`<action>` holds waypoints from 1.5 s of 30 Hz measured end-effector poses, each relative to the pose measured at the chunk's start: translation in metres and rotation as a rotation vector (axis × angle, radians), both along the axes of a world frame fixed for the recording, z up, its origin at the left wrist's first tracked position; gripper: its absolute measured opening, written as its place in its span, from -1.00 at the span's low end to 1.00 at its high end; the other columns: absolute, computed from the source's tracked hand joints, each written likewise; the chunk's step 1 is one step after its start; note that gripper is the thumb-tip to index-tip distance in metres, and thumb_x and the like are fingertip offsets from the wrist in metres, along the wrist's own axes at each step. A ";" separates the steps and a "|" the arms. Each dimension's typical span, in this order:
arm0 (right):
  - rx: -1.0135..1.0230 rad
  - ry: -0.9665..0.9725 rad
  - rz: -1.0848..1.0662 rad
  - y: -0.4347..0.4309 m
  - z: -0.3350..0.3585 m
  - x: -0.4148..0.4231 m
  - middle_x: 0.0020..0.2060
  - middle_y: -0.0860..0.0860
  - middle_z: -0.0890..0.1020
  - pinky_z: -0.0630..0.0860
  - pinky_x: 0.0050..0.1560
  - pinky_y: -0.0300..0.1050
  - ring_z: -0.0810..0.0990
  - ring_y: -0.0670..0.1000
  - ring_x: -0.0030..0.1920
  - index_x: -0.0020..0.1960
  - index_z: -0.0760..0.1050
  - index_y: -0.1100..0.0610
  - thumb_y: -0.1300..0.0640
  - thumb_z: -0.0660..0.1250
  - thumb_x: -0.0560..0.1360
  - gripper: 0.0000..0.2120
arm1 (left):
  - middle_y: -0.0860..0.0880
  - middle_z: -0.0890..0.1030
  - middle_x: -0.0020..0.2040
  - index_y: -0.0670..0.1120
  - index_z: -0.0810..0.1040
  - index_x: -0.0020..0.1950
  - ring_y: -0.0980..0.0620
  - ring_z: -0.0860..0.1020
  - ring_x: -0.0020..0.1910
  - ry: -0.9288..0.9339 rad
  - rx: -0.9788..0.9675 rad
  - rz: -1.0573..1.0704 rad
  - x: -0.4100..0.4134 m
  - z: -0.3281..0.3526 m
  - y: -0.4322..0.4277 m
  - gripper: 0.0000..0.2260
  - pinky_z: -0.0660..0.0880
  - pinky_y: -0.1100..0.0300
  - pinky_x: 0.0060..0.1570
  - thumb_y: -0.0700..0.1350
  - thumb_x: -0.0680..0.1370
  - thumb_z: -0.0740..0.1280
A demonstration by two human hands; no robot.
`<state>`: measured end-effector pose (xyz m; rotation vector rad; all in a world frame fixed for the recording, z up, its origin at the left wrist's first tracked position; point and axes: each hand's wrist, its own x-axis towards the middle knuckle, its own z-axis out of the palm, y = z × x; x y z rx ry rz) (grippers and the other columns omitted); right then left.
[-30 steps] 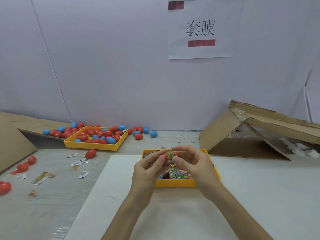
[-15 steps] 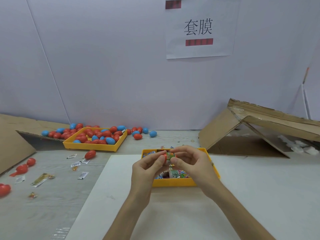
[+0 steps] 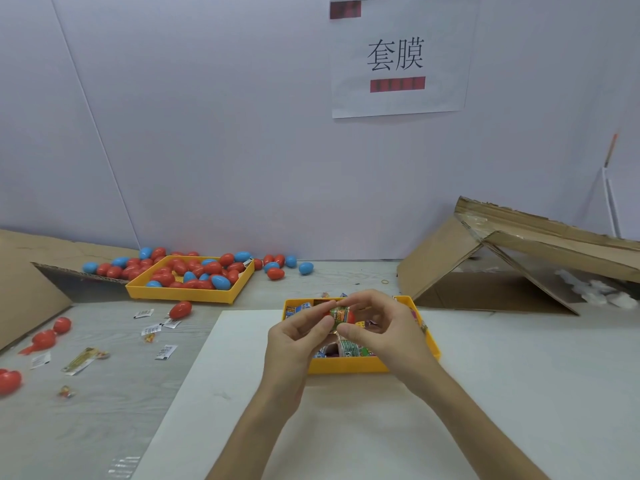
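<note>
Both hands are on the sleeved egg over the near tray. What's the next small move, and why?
Probably slide the printed sleeve further along the red egg with the right hand while the left hand steadies it. Both pinch it above the yellow tray, and red shell shows past the film's edge, so it seems not fully seated.
</note>
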<state>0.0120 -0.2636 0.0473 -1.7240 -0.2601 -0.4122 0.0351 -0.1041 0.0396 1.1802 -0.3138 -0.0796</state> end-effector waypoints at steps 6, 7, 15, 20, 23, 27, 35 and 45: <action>0.010 0.004 0.010 -0.001 0.000 0.001 -0.12 -0.11 0.69 0.57 -0.11 -0.24 0.68 -0.08 -0.04 0.03 0.65 -0.09 0.19 0.57 0.42 -0.73 | -0.09 0.73 0.07 0.06 0.77 0.02 -0.04 0.70 0.09 -0.007 0.014 0.012 0.000 0.000 0.000 -0.78 0.60 0.26 -0.04 -0.13 0.43 0.43; 0.014 0.005 0.012 -0.001 0.000 0.001 -0.11 -0.10 0.70 0.57 -0.10 -0.24 0.69 -0.08 -0.03 0.03 0.65 -0.11 0.20 0.56 0.43 -0.73 | -0.10 0.73 0.07 0.04 0.77 0.03 -0.04 0.70 0.09 -0.001 0.006 0.011 0.000 0.000 0.000 -0.78 0.60 0.26 -0.04 -0.13 0.43 0.43; 0.138 0.034 0.050 -0.002 0.001 0.001 -0.08 0.01 0.72 0.60 -0.10 -0.18 0.70 0.00 -0.02 0.07 0.63 0.07 0.25 0.48 0.50 -0.82 | -0.16 0.71 0.12 -0.14 0.67 0.21 -0.11 0.68 0.14 0.037 -0.046 -0.029 0.003 0.001 0.001 -0.66 0.61 0.22 0.00 -0.16 0.43 0.45; 0.571 0.199 0.146 -0.008 0.007 0.003 -0.15 0.06 0.66 0.61 -0.12 -0.16 0.68 0.01 -0.11 0.03 0.58 0.18 0.30 0.52 0.37 -0.74 | -0.09 0.72 0.11 -0.02 0.74 0.07 -0.06 0.69 0.07 0.000 -0.053 0.044 0.003 0.002 0.004 -0.79 0.61 0.22 -0.05 -0.08 0.48 0.41; 0.638 0.292 0.162 -0.016 0.011 0.005 -0.05 0.15 0.67 0.62 -0.14 -0.14 0.69 0.08 -0.08 0.13 0.52 0.18 0.28 0.44 0.43 -0.71 | -0.13 0.71 0.10 -0.11 0.72 0.03 -0.09 0.69 0.02 0.012 -0.068 0.114 0.008 -0.001 0.008 -0.84 0.64 0.18 -0.04 -0.18 0.59 0.33; 0.616 0.537 0.153 -0.024 0.013 0.023 -0.05 0.15 0.70 0.63 -0.18 -0.15 0.70 0.08 -0.09 0.31 0.45 0.22 0.24 0.36 0.57 -0.67 | -0.22 0.70 0.06 -0.17 0.67 -0.01 -0.09 0.68 -0.07 0.047 -0.087 0.164 0.013 -0.004 0.012 -0.82 0.64 0.19 -0.10 -0.23 0.64 0.27; 1.432 0.187 -0.042 -0.097 0.086 0.071 0.06 0.27 0.61 0.61 0.00 -0.03 0.66 0.20 0.03 0.34 0.36 0.30 0.22 0.16 0.64 -0.70 | -0.25 0.69 0.04 -0.21 0.64 -0.02 -0.08 0.67 -0.13 0.079 -0.119 0.143 0.013 -0.005 0.009 -0.80 0.66 0.17 -0.11 -0.22 0.65 0.23; 0.450 0.232 -0.368 -0.073 -0.003 0.035 -0.29 0.10 0.66 0.56 -0.26 -0.17 0.62 0.01 -0.31 -0.03 0.62 0.22 0.35 0.16 0.61 -0.74 | 0.01 0.71 -0.16 -0.05 0.68 -0.13 0.07 0.66 -0.19 -0.162 0.292 0.334 0.014 -0.010 0.009 -0.77 0.59 0.17 -0.15 -0.20 0.65 0.29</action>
